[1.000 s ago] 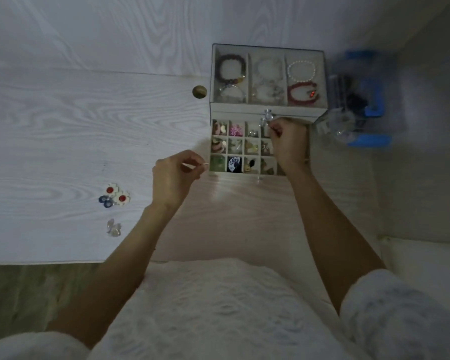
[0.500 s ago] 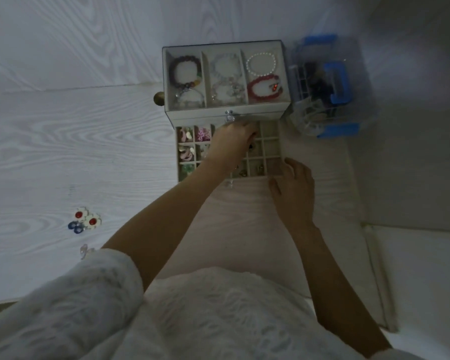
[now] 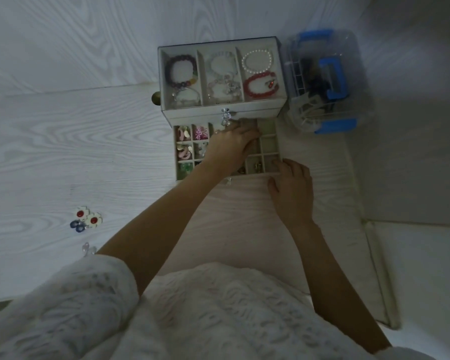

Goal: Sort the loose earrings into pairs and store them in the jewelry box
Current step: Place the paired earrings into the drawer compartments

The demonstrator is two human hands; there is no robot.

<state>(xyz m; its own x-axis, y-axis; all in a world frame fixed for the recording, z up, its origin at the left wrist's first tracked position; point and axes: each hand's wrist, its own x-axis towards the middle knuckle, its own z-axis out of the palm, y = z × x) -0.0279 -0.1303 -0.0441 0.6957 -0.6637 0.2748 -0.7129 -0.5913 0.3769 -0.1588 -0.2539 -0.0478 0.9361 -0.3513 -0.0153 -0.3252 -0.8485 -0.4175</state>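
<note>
The jewelry box (image 3: 220,79) stands at the back of the pale wood-grain worktop (image 3: 63,152), its clear-lidded top tier showing bead bracelets in three sections. Its lower drawer (image 3: 269,149) is pulled out toward the person, a grid of small compartments, several on the left side holding pink, white and green earrings.

The left hand (image 3: 231,146) reaches across the body and lies palm down over the middle of the drawer, fingers curled in toward the back row of compartments just below the crystal knob (image 3: 226,116) on the box front. Whether it pinches an earring cannot be told, since the fingertips are hidden beneath the hand. The right hand (image 3: 291,185) rests at the drawer's front right corner, fingers loosely bent and touching the front edge, with nothing visibly in it.

The loose earrings still on the worktop lie well apart from both hands, far to the left: a pair of white flower earrings (image 3: 89,216) with red centres, touching each other, a pair of blue earrings (image 3: 77,226) just beside them, and clear earrings (image 3: 87,248) nearer the person, partly hidden by the white lace sleeve (image 3: 70,307).

A clear plastic container (image 3: 325,81) with blue handle and clasps sits just right of the jewelry box.
</note>
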